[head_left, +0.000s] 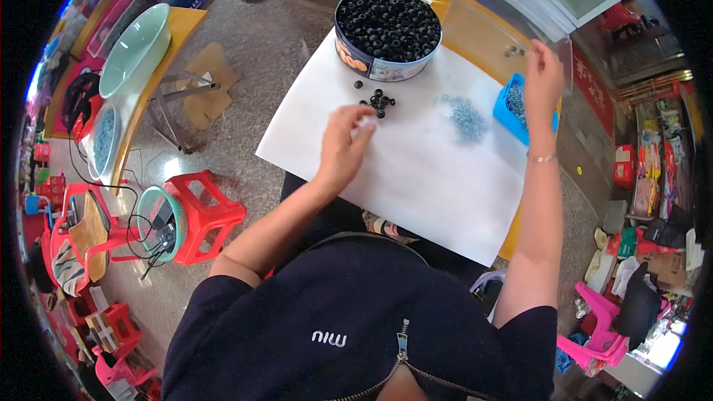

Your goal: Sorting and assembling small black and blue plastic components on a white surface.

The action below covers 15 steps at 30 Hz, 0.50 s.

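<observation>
White sheet [416, 186] extends nearside of bead tin [405, 72]. Blue tray [510, 125]: R of tin. L hand [345, 145]: nearside of tin, curled narrow; R hand [544, 82]: R of tin, bent; can't tell if holding. Blue bead pile [468, 120]: near-R; blk bead cluster [380, 101]: just nearside.

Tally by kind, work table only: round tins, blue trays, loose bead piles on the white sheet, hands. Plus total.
Round tin: 1
Blue tray: 1
Loose bead piles: 2 (black pile, pale blue pile)
Hands: 2 (left hand, right hand)
Total: 6
Individual beads not counted; too small to tell.
</observation>
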{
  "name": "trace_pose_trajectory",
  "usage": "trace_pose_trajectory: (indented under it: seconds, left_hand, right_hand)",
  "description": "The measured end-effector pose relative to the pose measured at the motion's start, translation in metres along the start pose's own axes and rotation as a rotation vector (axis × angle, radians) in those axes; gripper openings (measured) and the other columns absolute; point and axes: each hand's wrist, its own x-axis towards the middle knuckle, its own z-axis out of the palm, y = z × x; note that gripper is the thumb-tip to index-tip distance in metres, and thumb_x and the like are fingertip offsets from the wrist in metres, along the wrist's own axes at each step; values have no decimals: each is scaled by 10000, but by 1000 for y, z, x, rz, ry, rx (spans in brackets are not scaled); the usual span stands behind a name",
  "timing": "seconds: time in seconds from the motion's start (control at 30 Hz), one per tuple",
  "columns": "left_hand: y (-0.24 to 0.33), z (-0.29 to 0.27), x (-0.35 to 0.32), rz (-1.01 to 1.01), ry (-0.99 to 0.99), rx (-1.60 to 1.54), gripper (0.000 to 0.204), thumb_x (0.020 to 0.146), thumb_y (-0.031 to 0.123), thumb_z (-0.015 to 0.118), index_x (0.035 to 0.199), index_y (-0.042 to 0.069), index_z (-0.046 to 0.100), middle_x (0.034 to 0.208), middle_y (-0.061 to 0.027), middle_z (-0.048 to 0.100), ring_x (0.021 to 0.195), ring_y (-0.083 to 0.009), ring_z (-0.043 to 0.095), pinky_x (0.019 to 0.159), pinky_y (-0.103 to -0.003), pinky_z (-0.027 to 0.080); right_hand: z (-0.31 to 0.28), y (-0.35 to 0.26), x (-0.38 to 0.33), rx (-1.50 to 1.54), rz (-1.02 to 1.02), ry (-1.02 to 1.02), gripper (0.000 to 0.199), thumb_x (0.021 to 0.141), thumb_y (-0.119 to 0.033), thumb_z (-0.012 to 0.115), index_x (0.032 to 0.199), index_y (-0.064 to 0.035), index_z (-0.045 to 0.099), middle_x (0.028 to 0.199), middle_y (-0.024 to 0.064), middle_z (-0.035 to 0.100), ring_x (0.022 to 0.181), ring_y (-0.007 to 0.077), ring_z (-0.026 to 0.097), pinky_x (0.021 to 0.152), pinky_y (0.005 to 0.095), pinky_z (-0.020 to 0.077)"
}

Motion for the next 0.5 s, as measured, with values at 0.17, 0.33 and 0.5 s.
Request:
trace_pose_trajectory:
  seconds: [0.17, 0.33, 0.5]
  left_hand:
    - [-17, 1, 41, 79, -17, 468, 551, 850, 210, 630, 1299, -41, 432, 1373, -232, 399, 1279, -372, 357, 1079, -436, 275]
    - [-11, 31, 31, 86, -178, 696, 604, 894, 285, 563, 1335, -82, 374, 1475, -279, 240, 1395, -399, 197, 1147, -467, 154]
    - [-4, 50, 15, 235, -292, 604, 562, 897, 242, 553, 1339, -60, 380, 1489, -242, 235, 1397, -399, 187, 1145, -505, 151]
  right_hand:
    - [-12, -51, -84, 120, 8, -131, 96, 863, -86, 593, 918, -24, 641, 931, 111, 621, 917, 278, 574, 838, 361, 446]
    - [-17, -81, -147, 238, 140, -209, 66, 841, -37, 607, 895, -19, 641, 929, 112, 622, 907, 271, 579, 817, 357, 460]
    - [-19, -94, -180, 306, 249, -273, 72, 838, -23, 608, 901, -13, 643, 931, 109, 622, 906, 249, 585, 804, 333, 469]
